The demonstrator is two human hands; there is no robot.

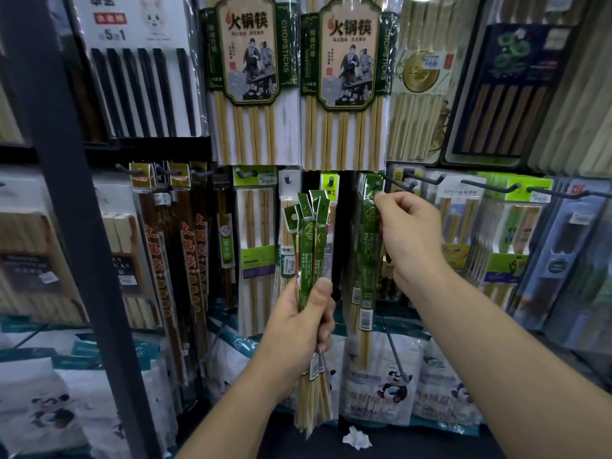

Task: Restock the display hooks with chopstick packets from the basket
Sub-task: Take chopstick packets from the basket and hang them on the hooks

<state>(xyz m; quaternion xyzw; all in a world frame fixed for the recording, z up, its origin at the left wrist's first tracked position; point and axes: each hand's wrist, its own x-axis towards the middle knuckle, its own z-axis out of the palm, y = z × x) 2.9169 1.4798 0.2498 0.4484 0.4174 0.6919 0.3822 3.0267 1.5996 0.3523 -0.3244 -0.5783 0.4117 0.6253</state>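
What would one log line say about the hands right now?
left hand: grips bunch of green packets | right hand: pinches top of hanging packet at hook | basket: not in view

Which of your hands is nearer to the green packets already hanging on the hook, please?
Right. The right hand pinches the top of the hanging green packets; the left hand grips a bundle of packets lower, to their left.

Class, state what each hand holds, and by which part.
The left hand grips a bundle of green chopstick packets around its middle; the right hand pinches the top of a hanging green packet.
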